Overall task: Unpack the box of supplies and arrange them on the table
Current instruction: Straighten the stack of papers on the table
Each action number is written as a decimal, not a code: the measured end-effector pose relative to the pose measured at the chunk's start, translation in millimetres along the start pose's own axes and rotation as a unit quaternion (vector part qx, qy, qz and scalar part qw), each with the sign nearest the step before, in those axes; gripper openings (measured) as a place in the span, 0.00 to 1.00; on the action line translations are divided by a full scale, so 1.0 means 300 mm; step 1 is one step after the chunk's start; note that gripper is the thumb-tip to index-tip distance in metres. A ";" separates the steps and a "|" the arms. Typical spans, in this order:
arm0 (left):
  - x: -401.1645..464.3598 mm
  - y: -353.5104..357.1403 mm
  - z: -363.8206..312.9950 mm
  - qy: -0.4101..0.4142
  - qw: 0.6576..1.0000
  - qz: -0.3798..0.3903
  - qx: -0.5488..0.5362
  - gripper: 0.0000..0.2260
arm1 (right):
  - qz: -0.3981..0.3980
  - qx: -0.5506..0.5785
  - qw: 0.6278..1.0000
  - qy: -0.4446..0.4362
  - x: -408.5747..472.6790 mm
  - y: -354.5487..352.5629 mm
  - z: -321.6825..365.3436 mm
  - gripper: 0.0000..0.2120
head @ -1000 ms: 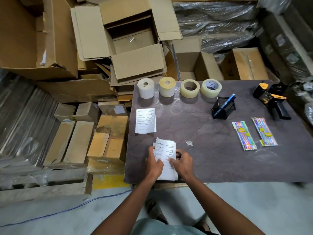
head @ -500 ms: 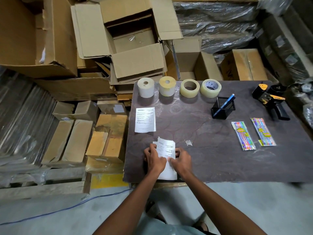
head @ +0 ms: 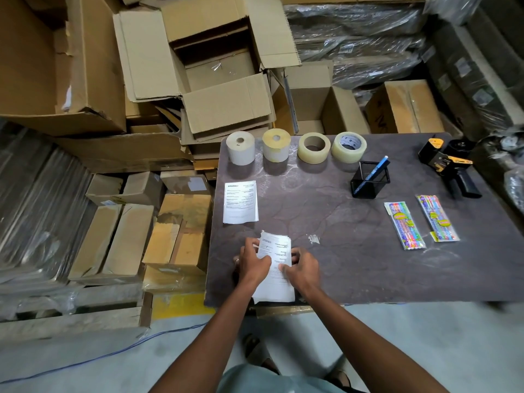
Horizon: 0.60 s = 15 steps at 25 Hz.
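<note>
Left fingers: the left hand (head: 253, 263) curls over the left edge of the paper stack (head: 274, 268), thumb laid on its face, pinching it.
Right fingers: the right hand (head: 302, 270) grips the right edge, fingertips tucked behind the sheets, thumb on top.
Change: compared with a second ago, both hands sit closer together on the stack and the sheet edges look more even; the stack itself has hardly shifted.
Meaning for the task: I judge this as squaring up the papers before laying them flat, a late tidying step, since most supplies already lie in order.
Where the stack is: at the near edge of the table (head: 340, 273), its lower end overhanging that edge, just below the flat invoice (head: 240, 202).
Writing on the stack: "amazon.in" heads the top sheet; the smaller print is too fine to read.
Writing on the invoice: "amazon.in" heading; the rest is unreadable.
Further out: four tape and label rolls (head: 296, 148) in a row at the far edge, a mesh pen holder (head: 368, 183), two pencil packs (head: 421, 222), a tape dispenser (head: 448, 168).
Other labels: yellow stickers on the pencil packs, not legible.
</note>
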<state>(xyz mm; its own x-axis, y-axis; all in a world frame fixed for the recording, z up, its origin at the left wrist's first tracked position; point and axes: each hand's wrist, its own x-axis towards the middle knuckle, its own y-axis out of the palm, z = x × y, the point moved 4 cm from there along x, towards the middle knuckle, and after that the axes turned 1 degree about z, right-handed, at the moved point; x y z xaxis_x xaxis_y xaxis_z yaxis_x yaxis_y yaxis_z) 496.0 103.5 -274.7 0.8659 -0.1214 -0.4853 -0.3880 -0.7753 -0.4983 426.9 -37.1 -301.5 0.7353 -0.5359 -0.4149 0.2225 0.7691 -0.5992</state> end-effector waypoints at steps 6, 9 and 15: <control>0.005 -0.026 0.060 -0.002 1.000 -0.007 -0.016 0.18 | 0.001 0.002 1.000 0.000 -0.004 -0.007 0.009 0.17; 0.014 -0.029 0.058 -0.023 0.996 0.024 -0.082 0.32 | 0.009 0.011 1.000 0.004 -0.001 -0.006 0.009 0.17; 0.039 -0.017 0.052 -0.039 0.993 0.045 -0.098 0.18 | 0.017 0.026 1.000 -0.003 -0.007 -0.011 0.012 0.17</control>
<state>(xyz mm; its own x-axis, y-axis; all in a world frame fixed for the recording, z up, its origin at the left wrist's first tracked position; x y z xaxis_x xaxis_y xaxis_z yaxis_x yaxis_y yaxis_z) 503.3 115.7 -289.0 0.8004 -0.1532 -0.5795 -0.3871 -0.8703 -0.3045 426.9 -37.2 -296.2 0.7464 -0.5070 -0.4311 0.2298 0.8043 -0.5480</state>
